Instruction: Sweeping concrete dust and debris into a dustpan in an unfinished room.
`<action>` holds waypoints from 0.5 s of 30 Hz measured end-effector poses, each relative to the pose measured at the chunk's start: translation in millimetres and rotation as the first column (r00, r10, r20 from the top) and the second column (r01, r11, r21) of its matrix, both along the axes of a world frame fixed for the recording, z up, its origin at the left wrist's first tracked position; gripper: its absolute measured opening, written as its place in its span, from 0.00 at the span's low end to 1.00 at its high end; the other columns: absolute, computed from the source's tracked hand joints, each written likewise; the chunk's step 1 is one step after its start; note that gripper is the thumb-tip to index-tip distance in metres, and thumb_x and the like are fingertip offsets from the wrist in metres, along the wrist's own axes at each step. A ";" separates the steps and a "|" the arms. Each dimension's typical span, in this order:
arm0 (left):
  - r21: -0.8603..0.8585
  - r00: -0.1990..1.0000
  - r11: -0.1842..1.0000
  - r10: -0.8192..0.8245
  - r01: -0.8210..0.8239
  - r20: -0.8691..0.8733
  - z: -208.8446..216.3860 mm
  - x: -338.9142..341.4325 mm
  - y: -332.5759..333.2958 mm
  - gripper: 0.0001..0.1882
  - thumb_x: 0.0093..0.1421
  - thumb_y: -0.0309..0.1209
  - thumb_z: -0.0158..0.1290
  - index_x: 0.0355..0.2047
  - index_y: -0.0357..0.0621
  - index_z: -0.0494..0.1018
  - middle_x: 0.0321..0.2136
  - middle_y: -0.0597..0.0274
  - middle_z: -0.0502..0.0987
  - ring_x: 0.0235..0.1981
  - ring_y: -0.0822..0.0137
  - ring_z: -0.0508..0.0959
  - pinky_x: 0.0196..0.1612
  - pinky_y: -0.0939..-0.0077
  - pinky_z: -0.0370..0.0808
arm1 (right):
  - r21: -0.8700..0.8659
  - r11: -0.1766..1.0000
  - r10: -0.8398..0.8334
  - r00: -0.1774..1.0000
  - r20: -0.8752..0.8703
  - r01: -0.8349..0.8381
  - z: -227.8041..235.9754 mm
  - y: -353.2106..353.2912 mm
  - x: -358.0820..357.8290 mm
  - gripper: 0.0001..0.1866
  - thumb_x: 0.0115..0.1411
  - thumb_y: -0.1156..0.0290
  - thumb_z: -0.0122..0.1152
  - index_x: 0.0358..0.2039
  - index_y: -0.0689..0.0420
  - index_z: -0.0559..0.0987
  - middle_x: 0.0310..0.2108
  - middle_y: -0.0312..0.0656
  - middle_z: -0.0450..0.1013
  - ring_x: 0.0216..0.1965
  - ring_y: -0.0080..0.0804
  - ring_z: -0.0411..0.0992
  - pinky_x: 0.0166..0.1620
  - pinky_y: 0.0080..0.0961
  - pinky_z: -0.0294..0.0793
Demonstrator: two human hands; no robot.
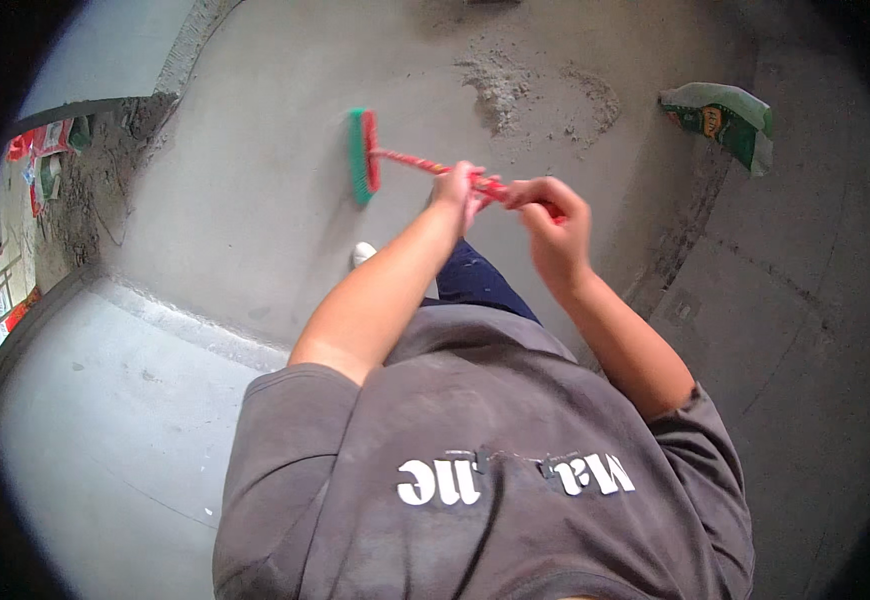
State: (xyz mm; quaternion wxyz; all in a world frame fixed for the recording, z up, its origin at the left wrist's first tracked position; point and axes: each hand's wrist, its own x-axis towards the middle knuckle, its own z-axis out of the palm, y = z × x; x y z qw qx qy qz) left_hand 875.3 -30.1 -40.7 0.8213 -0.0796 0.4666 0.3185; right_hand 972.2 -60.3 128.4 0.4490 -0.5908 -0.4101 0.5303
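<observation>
A broom (369,157) with a red head, green bristles and a red patterned handle is held across the front of me. My left hand (462,192) is wrapped round the middle of the handle. Near its top end, my right hand (556,218) is closed on the same handle. The broom head is out to the left, over the grey concrete floor (245,170); whether the bristles touch it, I cannot tell. Ahead and to the right of the broom head lies a heap of grey rubble and dust (503,92), apart from the bristles.
A green and white sack (720,122) lies at the right, by the foot of a concrete wall (805,250). Another pale wall (125,390) runs along the near left. Beyond an opening at the far left are red and green bags (50,150). My white shoe (364,253) shows below the broom.
</observation>
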 end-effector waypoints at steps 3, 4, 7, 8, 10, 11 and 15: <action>0.000 0.999 1.000 -0.011 0.011 0.039 22.2 58.4 27.3 0.14 0.54 0.29 0.42 0.39 0.34 0.61 0.33 0.50 0.71 0.39 0.53 0.75 0.45 0.56 0.73 | 0.101 0.995 -0.005 0.995 0.098 -0.005 32.0 15.5 38.4 0.06 0.44 0.85 0.43 0.22 0.66 0.70 0.24 0.40 0.70 0.32 0.26 0.69 0.42 0.20 0.67; 0.033 0.996 0.997 -0.074 0.073 0.039 28.4 68.6 32.2 0.13 0.54 0.29 0.42 0.38 0.33 0.62 0.34 0.49 0.70 0.38 0.53 0.76 0.43 0.56 0.74 | 0.095 0.995 -0.001 0.995 0.095 -0.008 41.1 16.4 48.3 0.06 0.44 0.85 0.43 0.22 0.66 0.70 0.24 0.40 0.70 0.32 0.26 0.69 0.42 0.20 0.67; 0.087 0.995 0.992 -0.094 0.093 0.011 57.1 92.0 42.5 0.12 0.54 0.27 0.43 0.37 0.33 0.62 0.36 0.48 0.69 0.36 0.54 0.76 0.38 0.57 0.76 | 0.149 0.988 0.014 0.998 0.069 -0.024 68.7 20.9 70.1 0.06 0.43 0.86 0.43 0.23 0.64 0.68 0.25 0.40 0.69 0.33 0.29 0.69 0.47 0.25 0.66; 0.098 0.998 0.993 -0.059 0.060 -0.006 73.4 98.9 41.5 0.11 0.54 0.26 0.43 0.36 0.33 0.62 0.36 0.48 0.69 0.35 0.55 0.77 0.36 0.57 0.77 | 0.164 0.986 0.011 0.997 0.073 -0.023 75.6 19.7 77.6 0.06 0.43 0.86 0.43 0.23 0.64 0.68 0.25 0.40 0.69 0.33 0.29 0.69 0.47 0.25 0.66; 0.093 0.999 0.995 0.040 -0.038 -0.021 101.0 97.5 30.6 0.10 0.54 0.25 0.44 0.37 0.33 0.63 0.35 0.50 0.69 0.35 0.58 0.77 0.32 0.60 0.78 | 0.274 0.958 0.087 0.996 -0.002 -0.083 84.3 15.3 86.4 0.10 0.42 0.87 0.43 0.27 0.63 0.67 0.25 0.40 0.68 0.31 0.29 0.68 0.49 0.31 0.66; 0.100 0.993 0.990 0.103 -0.097 -0.051 109.5 89.6 27.2 0.09 0.53 0.26 0.45 0.33 0.33 0.63 0.31 0.53 0.71 0.31 0.60 0.78 0.30 0.64 0.79 | 0.292 0.953 0.108 0.991 -0.077 -0.081 92.8 14.8 80.6 0.13 0.42 0.87 0.43 0.31 0.62 0.66 0.24 0.40 0.67 0.30 0.28 0.67 0.50 0.35 0.65; 0.193 0.959 0.968 0.197 -0.158 -0.204 117.6 51.9 9.1 0.08 0.53 0.27 0.47 0.31 0.34 0.63 0.26 0.57 0.72 0.29 0.63 0.79 0.30 0.67 0.78 | 0.297 0.945 0.222 0.937 -0.271 -0.138 94.1 1.8 64.7 0.11 0.47 0.83 0.48 0.34 0.62 0.65 0.26 0.40 0.67 0.30 0.27 0.66 0.48 0.29 0.66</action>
